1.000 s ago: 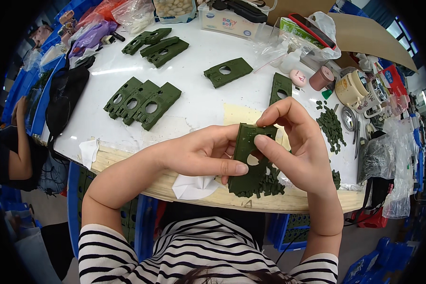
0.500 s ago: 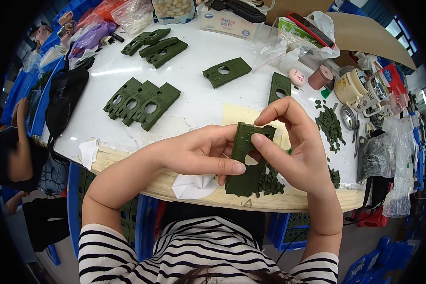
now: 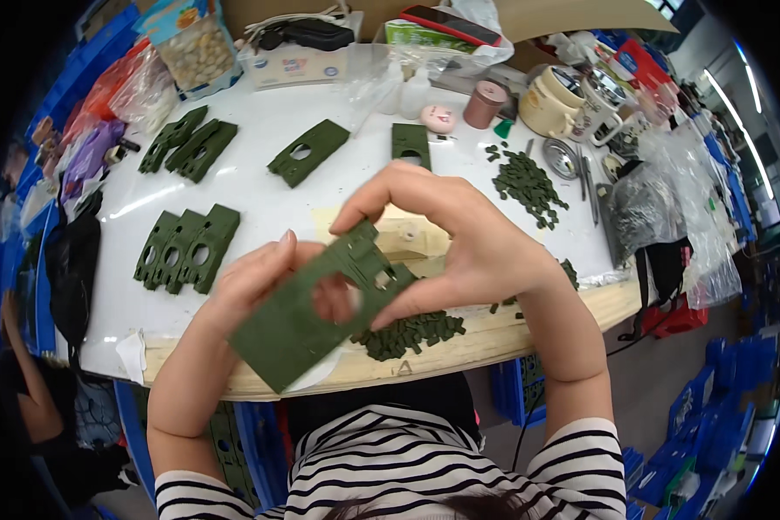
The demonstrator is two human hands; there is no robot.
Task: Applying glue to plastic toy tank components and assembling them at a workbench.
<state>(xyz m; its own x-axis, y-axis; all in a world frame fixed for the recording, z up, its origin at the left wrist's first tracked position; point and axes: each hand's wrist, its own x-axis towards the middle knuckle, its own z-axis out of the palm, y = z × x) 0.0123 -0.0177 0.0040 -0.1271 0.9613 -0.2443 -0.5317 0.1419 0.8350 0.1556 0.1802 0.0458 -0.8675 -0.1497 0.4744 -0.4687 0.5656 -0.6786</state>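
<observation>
A dark green plastic model hull plate with a round hole [image 3: 286, 351] is held tilted above the table's front edge, slightly blurred. My right hand [image 3: 472, 238] grips its upper right end, with the thumb low and the index finger at the top corner. On the plate's left side, my left hand [image 3: 256, 282] supports it; most of those fingers are hidden behind it. Small green plastic pieces [image 3: 416, 336] lie heaped just below my right thumb. Beyond my right hand, another green plate [image 3: 410, 139] rests on the table.
Three overlapped plates [image 3: 221, 234] lie at left, more plates [image 3: 204, 152] at far left, and a single plate [image 3: 321, 147] behind my hands. Another heap of small pieces [image 3: 529, 186], tweezers [image 3: 590, 191] and a cream mug [image 3: 549, 102] stand right. A nut bag [image 3: 195, 52] is at the back.
The held plate has turned from nearly upright to a slant, its lower end swinging left. Both hands shifted left with it, and the whole view has turned toward the right.
</observation>
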